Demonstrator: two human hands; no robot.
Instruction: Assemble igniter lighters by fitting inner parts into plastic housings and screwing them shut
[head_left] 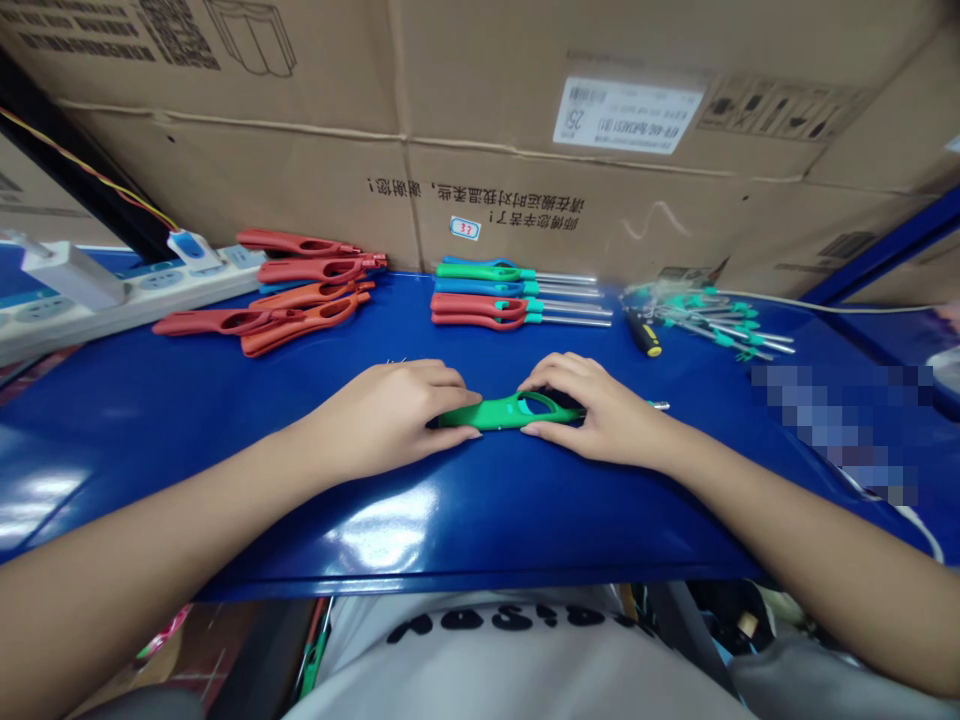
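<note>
A green long-necked lighter point(491, 414) lies level between my two hands, close over the blue table point(480, 530). My left hand point(401, 410) is closed round its handle end. At the trigger-loop end my right hand point(592, 410) grips it with thumb and fingers, covering most of the metal tube, whose tip point(661, 405) shows past the hand. Just behind my hands, a row of lighters with metal tubes point(517, 305) in green, blue and red lies side by side. Behind my left hand, a few small metal bits point(396, 362) show, too small to name.
Red and orange lighter casings point(300, 300) are piled at the back left beside a white power strip point(150, 290). Back right are a black-and-yellow screwdriver point(643, 335) and a heap of metal tubes with teal ends point(724, 320). A cardboard sheet point(300, 190) walls the back. A blurred patch covers the right side.
</note>
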